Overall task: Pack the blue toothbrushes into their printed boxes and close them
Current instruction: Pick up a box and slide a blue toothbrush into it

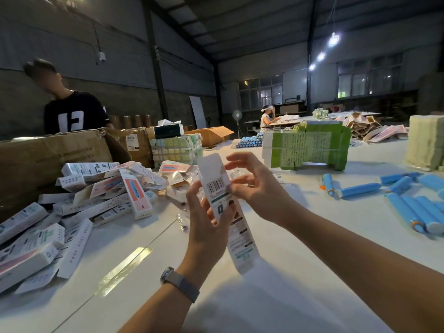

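Note:
A long white printed box (pixel 241 239) with a barcode is held upright above the white table (pixel 300 272), its top flap (pixel 212 165) standing open. My left hand (pixel 206 222) grips the box around its middle from the left. My right hand (pixel 249 186) touches the box's upper right edge, thumb and fingers pinching near the open end. Several blue toothbrushes (pixel 408 207) lie loose on the table at the right. A heap of printed boxes (pixel 79 205) lies at the left.
A large brown carton (pixel 48 159) stands behind the box heap, with a person in a black shirt (pixel 74 114) behind it. Green banded stacks of flat cartons (pixel 307 145) stand at the back centre, a pale stack (pixel 425 143) at far right. Another person sits far back.

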A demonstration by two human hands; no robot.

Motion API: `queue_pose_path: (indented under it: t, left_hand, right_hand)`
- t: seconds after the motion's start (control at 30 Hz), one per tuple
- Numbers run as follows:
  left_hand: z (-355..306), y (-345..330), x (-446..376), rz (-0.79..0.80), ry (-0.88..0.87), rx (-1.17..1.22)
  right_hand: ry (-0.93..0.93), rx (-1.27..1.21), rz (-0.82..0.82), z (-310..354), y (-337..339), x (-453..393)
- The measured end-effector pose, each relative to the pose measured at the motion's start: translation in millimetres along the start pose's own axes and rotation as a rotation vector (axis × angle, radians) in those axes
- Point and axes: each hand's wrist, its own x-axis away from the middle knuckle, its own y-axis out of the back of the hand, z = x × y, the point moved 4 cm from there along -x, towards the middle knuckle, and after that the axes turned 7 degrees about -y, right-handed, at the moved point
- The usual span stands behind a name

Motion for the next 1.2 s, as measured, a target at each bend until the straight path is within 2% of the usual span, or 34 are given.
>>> queue_pose_path:
  t: [0.17,0.43,0.9,1.03,1.2]
  left_hand:
    - [-8.9,-10.6,3.8,0.141,-0.093,-0.054]
    - [-9.5,-12.9,3.4,0.162,-0.082,-0.033]
    - [-11.9,-8.0,-0.5,0.166,-0.020,0.023]
    - [-12.7,-8.7,-0.5,0.173,0.000,0.052]
    - [-11.6,-6.0,-3.0,0.178,0.052,0.116]
  right_hand:
    - [0.025,-0.057,-0.057,-11.4,15.8,15.9]
    - [0.030,-0.111,-0.123,-18.7,17.1,21.9]
    - [0.052,-0.012,-0.054,-15.2,24.2,22.5]
    - [0.113,-0.004,-0.110,-11.9,23.0,24.1]
    - [0.095,-0.048,-0.131,-11.0,23.4,22.3]
